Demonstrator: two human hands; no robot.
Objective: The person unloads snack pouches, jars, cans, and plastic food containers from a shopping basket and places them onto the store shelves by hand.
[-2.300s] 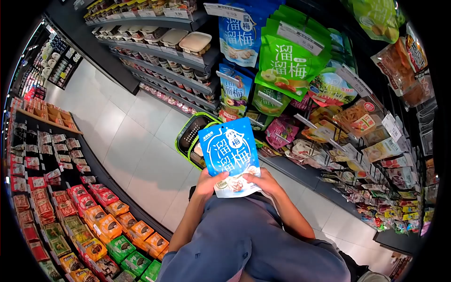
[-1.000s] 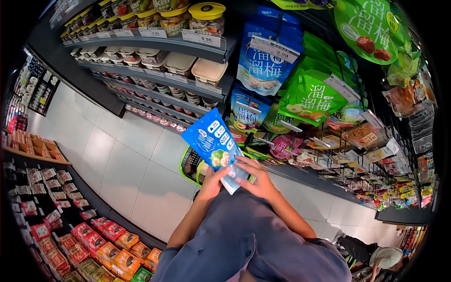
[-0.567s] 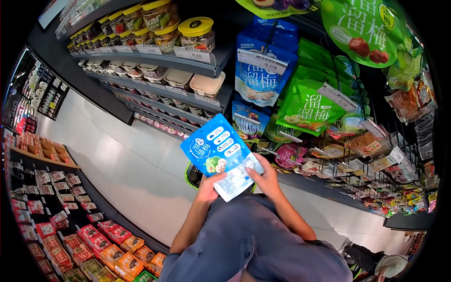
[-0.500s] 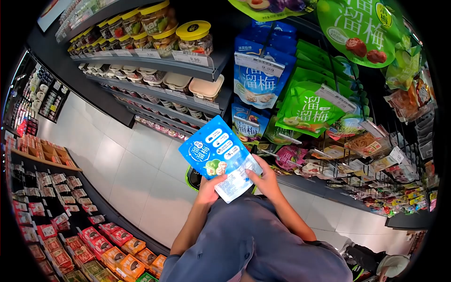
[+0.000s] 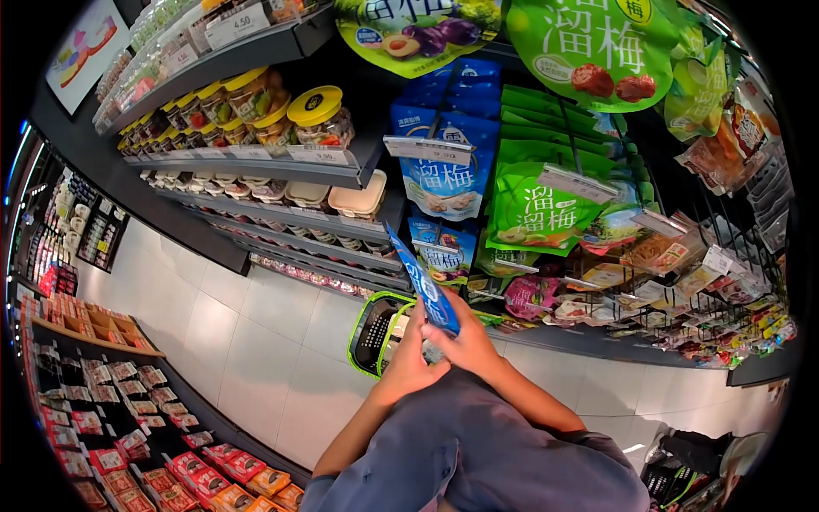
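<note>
A blue snack pouch (image 5: 424, 283) is held up in front of my body, turned nearly edge-on to me. My left hand (image 5: 407, 365) is closed on its lower left side. My right hand (image 5: 469, 340) grips the lower right side, close to the left one. Just past my hands, a black shopping basket with a green rim (image 5: 368, 346) stands on the floor, partly hidden by my left hand. Similar blue pouches (image 5: 448, 175) hang on the rack ahead, beside green pouches (image 5: 537, 200).
Shelves with yellow-lidded jars (image 5: 320, 119) and lidded tubs (image 5: 358, 198) stand at the front left. More packets (image 5: 657, 252) hang on hooks at the right. Racks of red and orange packets (image 5: 243, 465) line the lower left. Another person (image 5: 695, 452) is at the lower right.
The pouch has turned from face-on to nearly edge-on, and my hands have come closer together. My view has shifted, so more of the basket shows.
</note>
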